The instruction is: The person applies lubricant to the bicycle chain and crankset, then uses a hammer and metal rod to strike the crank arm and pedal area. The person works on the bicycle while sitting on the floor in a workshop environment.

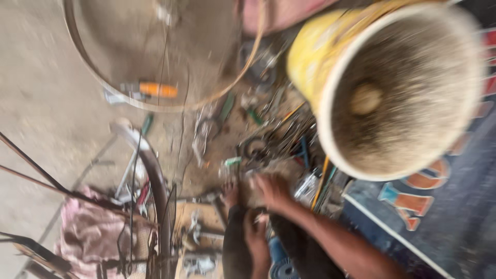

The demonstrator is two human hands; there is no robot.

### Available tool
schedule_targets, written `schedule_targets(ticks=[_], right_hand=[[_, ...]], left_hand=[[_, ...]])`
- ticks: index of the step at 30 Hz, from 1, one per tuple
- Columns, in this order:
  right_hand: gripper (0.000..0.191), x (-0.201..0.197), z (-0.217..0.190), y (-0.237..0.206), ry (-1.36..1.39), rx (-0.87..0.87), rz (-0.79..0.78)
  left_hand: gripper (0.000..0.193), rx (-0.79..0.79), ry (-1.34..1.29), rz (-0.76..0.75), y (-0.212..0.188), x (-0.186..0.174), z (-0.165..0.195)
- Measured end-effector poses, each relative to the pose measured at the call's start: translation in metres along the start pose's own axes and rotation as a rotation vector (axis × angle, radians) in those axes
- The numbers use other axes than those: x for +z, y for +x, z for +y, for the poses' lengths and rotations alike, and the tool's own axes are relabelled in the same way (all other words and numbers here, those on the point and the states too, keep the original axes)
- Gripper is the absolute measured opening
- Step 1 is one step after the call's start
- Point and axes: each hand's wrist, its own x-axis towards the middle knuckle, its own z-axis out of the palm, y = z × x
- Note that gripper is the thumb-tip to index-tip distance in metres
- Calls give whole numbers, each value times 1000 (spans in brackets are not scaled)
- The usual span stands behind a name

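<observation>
Head view was badly blurred. The right hand [272, 190] was seen at lower centre, laid on a pale, dusty object [251, 192] at the near edge of the scattered tools [281, 132]; whether its fingers were spread or pinching could not be told. The left hand [257, 238] was seen just below it against dark cloth, fingers seemingly curled, their hold not readable.

Risk was judged chiefly from crowding: the heap of rods and metal parts lay touching the right hand, so a snag or scrape could be caused by any quick pull. A yellow bucket [310, 62] loomed at upper right, near enough to be knocked by a raised elbow. The curved mudguard [150, 165] hemmed the lower left, the wheel rim [98, 77] the upper left. Open room was left only on the bare floor [41, 103] at far left.
</observation>
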Motion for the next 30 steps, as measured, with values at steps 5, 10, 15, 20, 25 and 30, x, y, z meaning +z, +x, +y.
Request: schedule_targets(ticks=[5, 10, 15, 20, 25, 30], right_hand=[[16, -48, -43, -149, 492, 74, -31], [22, -68, -38, -226, 557, 33, 153], [44, -140, 33, -216, 1675, 956, 620], [39, -222, 71, -172, 2175, 607, 778], [25, -245, 56, -159, 2091, 797, 561], [26, -208, -2, -204, 1901, 970, 498]], left_hand=[[64, 263, -220, -233, -31, -4, 62], [46, -15, -387, -305, -89, 20, 124], [33, -44, -324, -354, -133, 25, 159], [33, -152, -194, -257, -148, 7, 159], [33, -123, -71, -157, -162, -5, 152], [32, -111, 92, -137, -176, -2, 154]])
